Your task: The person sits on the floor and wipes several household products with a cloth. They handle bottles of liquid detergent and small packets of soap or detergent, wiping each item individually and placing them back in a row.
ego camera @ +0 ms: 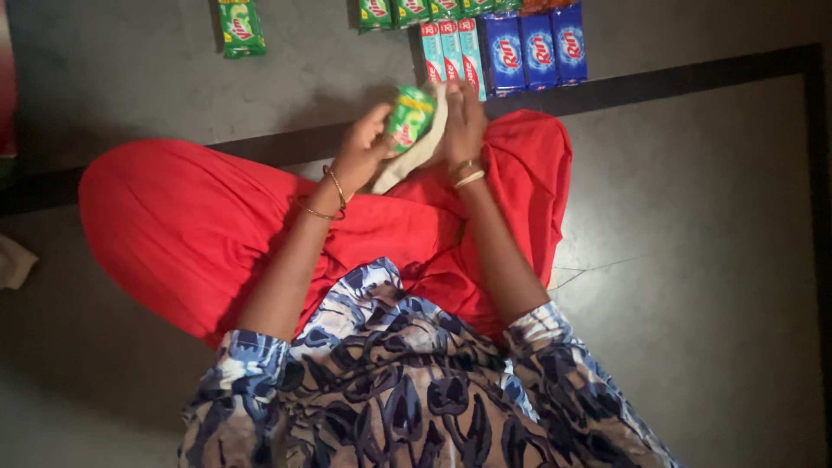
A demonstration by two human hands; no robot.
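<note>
Sitting cross-legged on the dark floor (711,260), the person wears loose red trousers (199,225) and a blue patterned top (390,399), with both hands raised over the lap at about 12 o'clock from the knees. The left hand (362,147) is curled about the near side of a small green packet (409,117), thumb and fingers closed on it, thin bangles (334,192) loose at the wrist. The right hand (464,121) lies at the packet's 3 o'clock side, fingers mostly straight and pressed against a pale cloth (423,147) that hangs between palm and packet (whether the fingers actually pinch the cloth I cannot tell).

Beyond the hands, at 12 o'clock, wrapped bars lie in rows on the floor: three blue packets (537,50) side by side at 1 o'clock, slim pale-blue and red packets (452,48) touching them on their 9 o'clock side, and more green packets (407,12) along the top edge. One lone green wrapper (240,28) lies well apart at 11 o'clock. A dark strip (676,82) in the floor runs behind the knees.
</note>
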